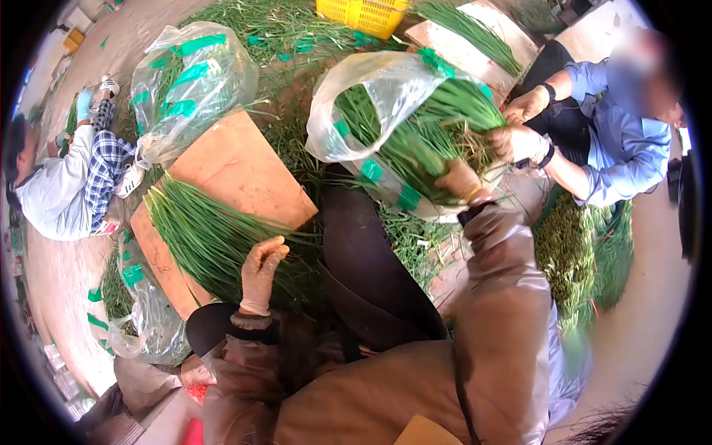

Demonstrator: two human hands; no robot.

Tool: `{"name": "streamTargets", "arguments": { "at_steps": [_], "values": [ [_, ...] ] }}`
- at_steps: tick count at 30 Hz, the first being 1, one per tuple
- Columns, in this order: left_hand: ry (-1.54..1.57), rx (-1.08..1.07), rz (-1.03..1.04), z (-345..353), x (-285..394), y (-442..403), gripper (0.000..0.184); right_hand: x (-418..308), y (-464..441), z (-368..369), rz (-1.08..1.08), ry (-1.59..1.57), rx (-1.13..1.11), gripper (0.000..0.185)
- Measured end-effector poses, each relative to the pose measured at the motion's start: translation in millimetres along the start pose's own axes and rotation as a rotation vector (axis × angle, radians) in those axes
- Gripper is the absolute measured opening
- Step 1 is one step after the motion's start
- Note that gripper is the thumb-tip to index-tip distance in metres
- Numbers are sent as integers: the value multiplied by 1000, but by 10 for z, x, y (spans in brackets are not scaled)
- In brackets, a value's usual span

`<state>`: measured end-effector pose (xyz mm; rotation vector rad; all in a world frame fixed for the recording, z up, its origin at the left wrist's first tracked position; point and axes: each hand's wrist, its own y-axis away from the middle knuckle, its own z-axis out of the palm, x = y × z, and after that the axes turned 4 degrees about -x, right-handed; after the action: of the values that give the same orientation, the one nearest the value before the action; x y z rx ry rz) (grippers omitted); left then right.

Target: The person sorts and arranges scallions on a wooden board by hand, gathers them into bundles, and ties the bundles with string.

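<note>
My left hand (259, 276), in a pale glove, is raised with its fingers loosely curled and nothing visible in them. It is beside a spread bunch of garlic chives (196, 233) on a wooden board (241, 167). My right hand (461, 182), also gloved, reaches to the mouth of a clear plastic bag (326, 111) with green tape. Its fingers close on garlic chives (415, 148) there, though the fingertips are partly hidden. Opposite, a co-worker's two gloved hands (512, 137) hold the ends of chives at the same bag.
Another clear bag (222, 81) with green tape stands behind the board. A yellow crate (363, 15) is at the back, near a second board with chives (475, 37). Loose stalks litter the floor, and a heap of greens (571, 252) lies right. Another person (63, 178) sits far left.
</note>
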<state>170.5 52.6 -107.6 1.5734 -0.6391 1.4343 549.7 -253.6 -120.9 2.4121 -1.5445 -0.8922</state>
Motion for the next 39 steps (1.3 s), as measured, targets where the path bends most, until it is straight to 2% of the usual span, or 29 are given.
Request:
{"name": "streamTargets", "arguments": {
  "at_steps": [1, 4, 6, 8, 9, 10, 12, 13, 14, 16, 18, 20, 22, 23, 24, 26, 27, 28, 29, 30, 32, 34, 35, 37, 38, 39],
  "values": [
    [1, 4, -3, -8, -6, 5, 24, 187, -159, -92, -76, -37, -26, 56],
    [19, 5, 0, 2, 17, 29, 25, 95, -71, -453, 2, -487, -152, 48],
    [32, 15, -30, 4, 42, 26, 25, 320, -162, -324, 47, -498, -190, 51],
    [32, 15, -44, -4, 17, 16, 25, 479, -199, -130, 188, -438, -333, 58],
    [31, 18, -31, -11, 12, 19, 25, 645, -260, 62, 92, -383, -236, 68],
    [25, 20, -21, -29, -2, 42, 25, 752, -280, 216, 105, -334, -161, 71],
    [-23, 38, 20, -65, -66, 54, 28, 679, -57, 345, 95, -374, 0, 76],
    [-15, 43, -2, -88, -63, 59, 28, 1117, -249, 673, 88, -508, 86, 78],
    [-5, 48, -23, -100, -59, 65, 28, 1084, -205, 726, 85, -513, 83, 78],
    [-4, 73, 3, -104, -65, 59, 28, 965, -21, 846, 56, -457, 429, 77],
    [-8, 105, 38, -121, -62, 76, 29, 950, 66, 1003, 48, -487, 454, 75],
    [7, 89, 46, -98, -35, 107, 29, 918, 47, 1207, 219, -311, 491, 83],
    [34, 119, 22, -30, -5, 186, 25, 943, -81, 1234, 279, -329, 220, 92],
    [27, 109, 20, 1, 10, 236, 25, 903, -120, 1162, 282, -240, 125, 78],
    [20, 100, 13, 32, 22, 299, 26, 864, -260, 1024, 336, -105, -105, 66],
    [58, 81, 31, 87, -24, 405, 27, 779, -370, 748, 294, -30, -246, 63],
    [79, 82, 25, 130, -12, 457, 26, 471, -231, 447, 329, 90, -190, 63],
    [102, 83, 19, 171, -4, 499, 26, 317, -139, 255, 334, 214, -58, 48],
    [101, 86, 26, 189, -3, 542, 26, 370, -211, 194, 306, 246, 181, 30],
    [108, 82, 24, 202, -10, 578, 25, 249, -103, -12, 227, 304, 344, 24],
    [112, 81, 32, 181, -43, 627, 24, 38, 140, -454, 112, 231, 522, 26],
    [95, 107, -14, 113, -100, 640, 24, -71, 403, -697, -9, 182, 707, 39],
    [92, 102, -15, 79, -125, 638, 24, -21, 420, -664, -3, 180, 708, 39],
    [78, 130, -72, 36, -152, 625, 28, 203, 318, -517, 143, 144, 561, 50],
    [74, 128, -64, 24, -167, 631, 28, 500, 135, -324, 108, 61, 505, 61],
    [90, 146, -74, 15, -187, 636, 28, 425, 266, -375, 113, -30, 480, 63]
  ]
}}
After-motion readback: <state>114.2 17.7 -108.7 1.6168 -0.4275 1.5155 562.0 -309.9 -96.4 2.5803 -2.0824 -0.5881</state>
